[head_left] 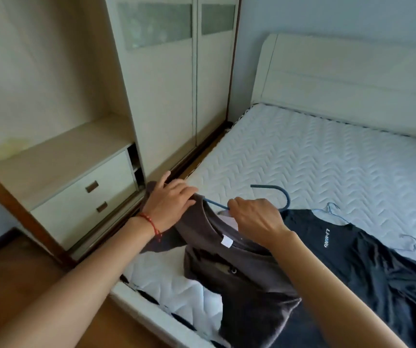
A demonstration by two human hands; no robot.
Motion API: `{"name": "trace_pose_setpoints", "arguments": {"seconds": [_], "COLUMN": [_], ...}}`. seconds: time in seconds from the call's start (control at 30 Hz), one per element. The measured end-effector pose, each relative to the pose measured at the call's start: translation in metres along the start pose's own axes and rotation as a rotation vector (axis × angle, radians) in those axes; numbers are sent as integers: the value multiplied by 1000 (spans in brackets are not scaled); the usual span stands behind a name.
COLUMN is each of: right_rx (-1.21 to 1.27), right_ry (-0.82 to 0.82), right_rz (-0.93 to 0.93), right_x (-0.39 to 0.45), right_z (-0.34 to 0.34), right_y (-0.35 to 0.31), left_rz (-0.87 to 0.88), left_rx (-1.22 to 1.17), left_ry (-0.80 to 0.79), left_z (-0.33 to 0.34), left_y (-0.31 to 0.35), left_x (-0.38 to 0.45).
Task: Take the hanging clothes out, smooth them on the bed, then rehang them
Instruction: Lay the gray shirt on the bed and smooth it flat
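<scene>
**Grey T-shirt and blue hanger in my hands over the bed**

My left hand [168, 205] is closed on the shoulder of the grey T-shirt [239, 267], pinching the fabric beside the collar. A red string bracelet [150, 223] sits on that wrist. My right hand [254, 218] is curled around the blue hanger [272, 194] at its neck, with 1 arm of the hanger running toward my left hand and slipping under the collar. The hook curves up and away above the mattress [315, 159].

The T-shirt is lifted at the neck, its white label showing inside the collar, and the rest of it droops onto the near edge of the bed. Just beside it on my right lies a black shirt [347, 259] with white lettering on the chest, spread flat on the mattress. 2 thin wire hangers [327, 209] rest at its far edge.

On the left stands the wardrobe [171, 96] with its sliding doors, and a low drawer unit [83, 197] with 2 handles.
</scene>
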State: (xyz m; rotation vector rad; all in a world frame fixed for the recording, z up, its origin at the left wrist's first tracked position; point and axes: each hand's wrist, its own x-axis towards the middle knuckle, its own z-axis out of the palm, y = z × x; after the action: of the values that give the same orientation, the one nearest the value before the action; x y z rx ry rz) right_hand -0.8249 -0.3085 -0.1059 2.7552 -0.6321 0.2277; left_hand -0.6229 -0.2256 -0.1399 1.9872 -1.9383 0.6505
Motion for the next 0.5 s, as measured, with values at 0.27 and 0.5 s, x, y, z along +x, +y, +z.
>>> {"name": "trace_pose_setpoints", "arguments": {"seconds": [0.27,0.5], "right_rx": [-50,30], "right_ry": [683,753], "right_rz": [-97,223], "right_x": [11,0], "right_z": [-64,-91], "right_y": [18,35], "left_rz": [-187,-277], "left_rx": [-364,-396], "left_ry": [157,409], "left_z": [-87,-163], "left_y": [-18,-74], "left_x": [19,39]}}
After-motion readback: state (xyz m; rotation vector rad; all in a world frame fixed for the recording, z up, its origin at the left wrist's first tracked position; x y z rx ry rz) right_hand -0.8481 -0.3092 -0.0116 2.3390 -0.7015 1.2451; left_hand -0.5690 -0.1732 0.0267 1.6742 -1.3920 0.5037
